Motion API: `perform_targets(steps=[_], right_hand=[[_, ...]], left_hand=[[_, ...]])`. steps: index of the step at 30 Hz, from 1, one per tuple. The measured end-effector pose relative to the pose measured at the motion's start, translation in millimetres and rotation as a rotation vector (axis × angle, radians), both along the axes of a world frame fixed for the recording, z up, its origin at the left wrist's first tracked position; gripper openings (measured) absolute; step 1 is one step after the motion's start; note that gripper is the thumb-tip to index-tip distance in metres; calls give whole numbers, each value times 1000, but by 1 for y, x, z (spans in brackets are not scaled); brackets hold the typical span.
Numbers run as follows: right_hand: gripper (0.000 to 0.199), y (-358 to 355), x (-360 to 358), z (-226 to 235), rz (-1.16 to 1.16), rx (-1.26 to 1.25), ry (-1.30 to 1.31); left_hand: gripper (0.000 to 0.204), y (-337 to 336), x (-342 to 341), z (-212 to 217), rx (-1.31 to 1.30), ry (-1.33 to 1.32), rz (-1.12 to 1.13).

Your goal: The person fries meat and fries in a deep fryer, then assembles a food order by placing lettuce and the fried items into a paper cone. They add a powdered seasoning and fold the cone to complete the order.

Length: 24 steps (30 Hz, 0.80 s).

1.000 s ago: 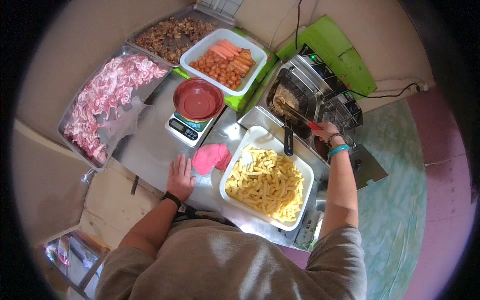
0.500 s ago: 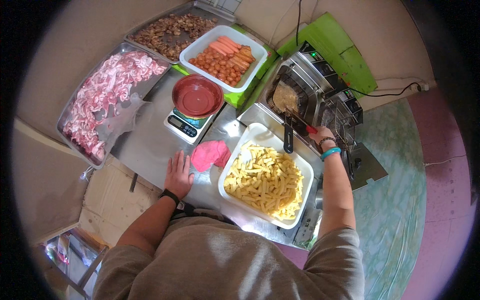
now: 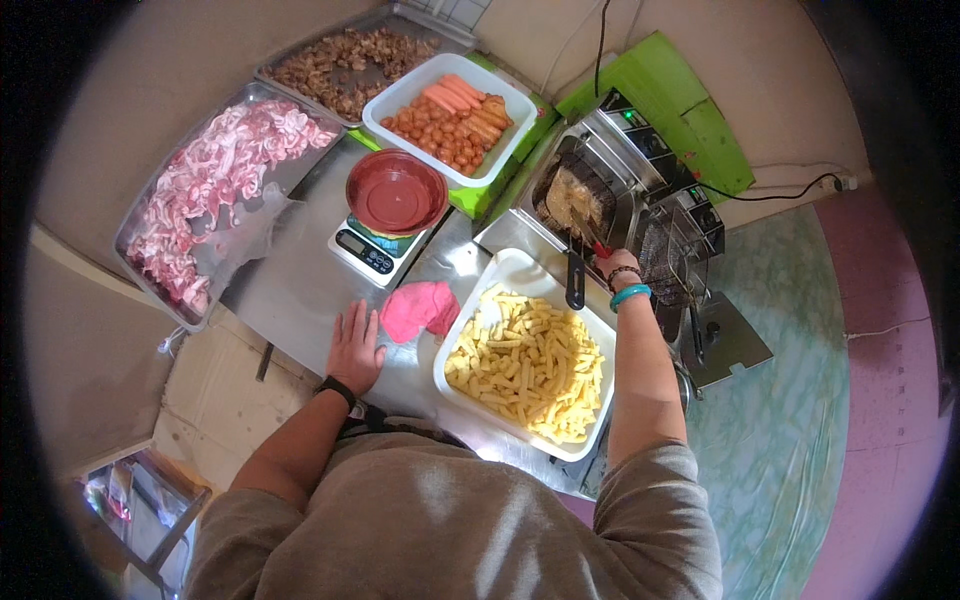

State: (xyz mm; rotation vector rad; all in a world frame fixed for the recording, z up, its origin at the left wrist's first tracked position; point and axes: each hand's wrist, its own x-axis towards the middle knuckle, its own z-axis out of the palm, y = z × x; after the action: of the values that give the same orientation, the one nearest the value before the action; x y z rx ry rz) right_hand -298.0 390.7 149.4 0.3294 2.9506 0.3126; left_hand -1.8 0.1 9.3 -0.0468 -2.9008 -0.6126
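Observation:
My left hand [image 3: 356, 346] lies flat, fingers apart, on the steel counter [image 3: 290, 290] beside a pink cloth [image 3: 418, 308]. My right hand [image 3: 612, 266] grips a red-handled tool whose metal end reaches into the fryer basket [image 3: 580, 195] full of browned food. Just below that hand sits a white tray of pale yellow fries [image 3: 530, 362], with the basket's black handle [image 3: 575, 283] over its far rim.
A red bowl [image 3: 396, 192] rests on a digital scale [image 3: 368, 250]. Behind it are a white tray of sausages [image 3: 450, 115], a metal tray of raw meat slices [image 3: 215, 195] and a tray of cooked meat [image 3: 345, 55]. A second fryer basket [image 3: 672, 250] stands at right.
My left hand has slid slightly left along the counter and flattened. My right hand stays at the fryer basket with the tool.

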Motion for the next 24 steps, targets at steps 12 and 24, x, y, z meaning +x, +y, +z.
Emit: perform_targets(steps=[12,24], right_hand=[[28,25,22,101,-9,-430,-179],[42,-10,7,25,152,13,-68]], left_hand=[[62,0,4,-4,-9,14,18],[62,-3,5,-2,-9,10,21]])
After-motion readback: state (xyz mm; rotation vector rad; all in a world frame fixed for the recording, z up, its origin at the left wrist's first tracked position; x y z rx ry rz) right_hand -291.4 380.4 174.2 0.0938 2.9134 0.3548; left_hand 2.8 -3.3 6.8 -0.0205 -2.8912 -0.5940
